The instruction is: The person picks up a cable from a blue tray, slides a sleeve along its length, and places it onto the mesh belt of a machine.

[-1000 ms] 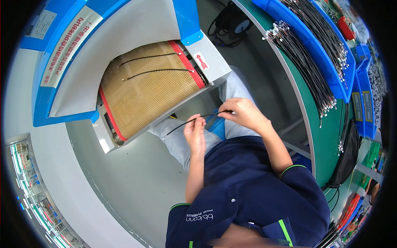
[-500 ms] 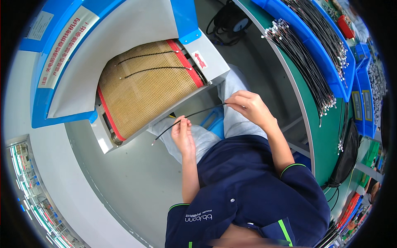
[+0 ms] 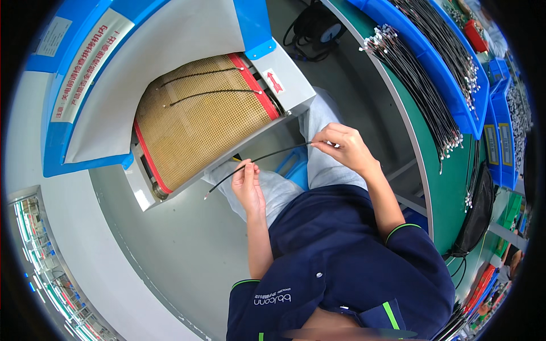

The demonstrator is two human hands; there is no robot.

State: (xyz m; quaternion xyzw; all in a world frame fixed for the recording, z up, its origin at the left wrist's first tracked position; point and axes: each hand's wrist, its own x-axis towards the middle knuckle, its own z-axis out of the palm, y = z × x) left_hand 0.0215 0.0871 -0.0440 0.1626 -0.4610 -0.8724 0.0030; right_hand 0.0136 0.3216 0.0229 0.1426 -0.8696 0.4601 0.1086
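A thin black cable stretches between my two hands above my lap, its tip sticking out past my left fingers. My left hand pinches it partway along, nearer the lower left end. At the other end my right hand grips it between thumb and fingers, which hide that tip. Two similar cables, an upper one and a lower one, lie on the tan mesh conveyor belt with red edges, to the left of my hands.
Over the belt arches a blue and white machine housing. On the right, a green worktop carries a large bundle of black cables with white connectors. Blue bins behind it hold more cables. A cable reel stands beyond the worktop's edge.
My left hand has shifted slightly left along with the cable's free tip. My right hand stays nearly still. The cables on the belt have crept slightly left.
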